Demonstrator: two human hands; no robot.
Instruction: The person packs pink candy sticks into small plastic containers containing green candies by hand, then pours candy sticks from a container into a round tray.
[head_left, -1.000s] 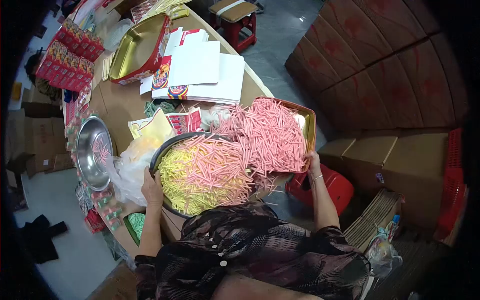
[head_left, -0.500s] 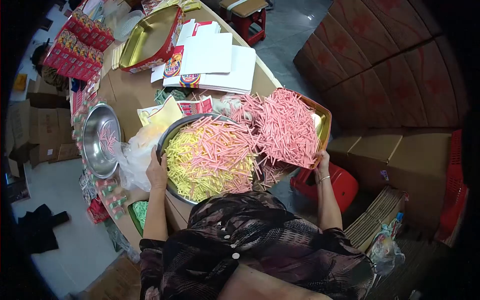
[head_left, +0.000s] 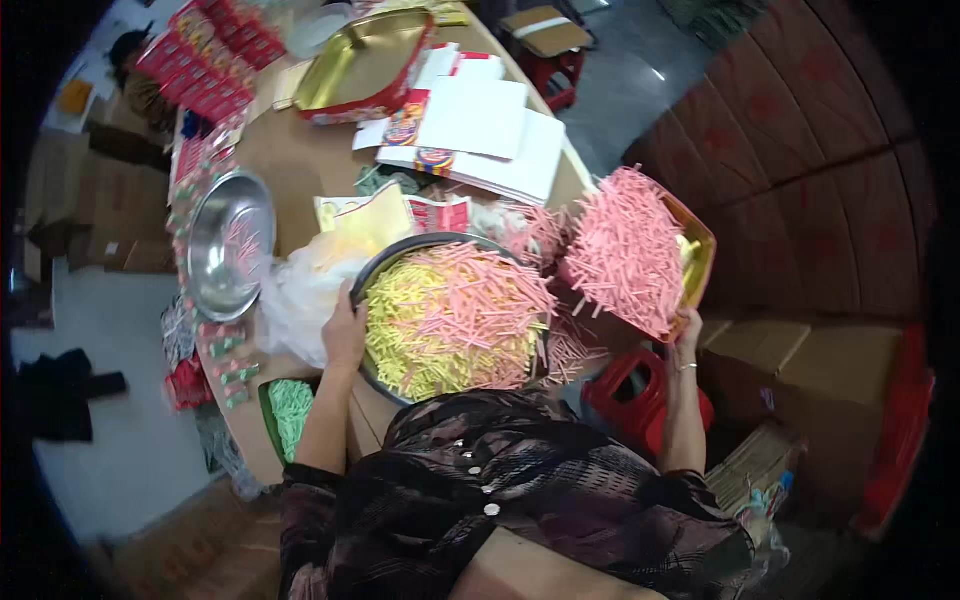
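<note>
My left hand (head_left: 345, 330) grips the left rim of a large round basin (head_left: 372, 268), heaped with yellow sticks (head_left: 410, 335) and pink sticks (head_left: 478, 300). My right hand (head_left: 686, 328) holds the lower right corner of a gold-lined red tin (head_left: 703, 240). A high heap of pink sticks (head_left: 625, 250) fills most of this tin, which is tilted beside the basin with a gap between them. More loose pink sticks (head_left: 575, 352) lie between the two containers. A clear plastic bag (head_left: 300, 300) touches the basin's left side.
A steel bowl (head_left: 205, 265) with a few pink sticks and a tray of green sticks (head_left: 291, 415) are at left. White cartons (head_left: 475, 120) and another gold-lined tin (head_left: 365, 65) lie behind. A red stool (head_left: 625, 395) stands at right, before stacked boxes (head_left: 790, 130). A person (head_left: 145, 90) is at upper left.
The tin in my right hand has moved right, away from the basin, and tilts more. My left hand keeps its hold on the basin. The whole view has shifted.
</note>
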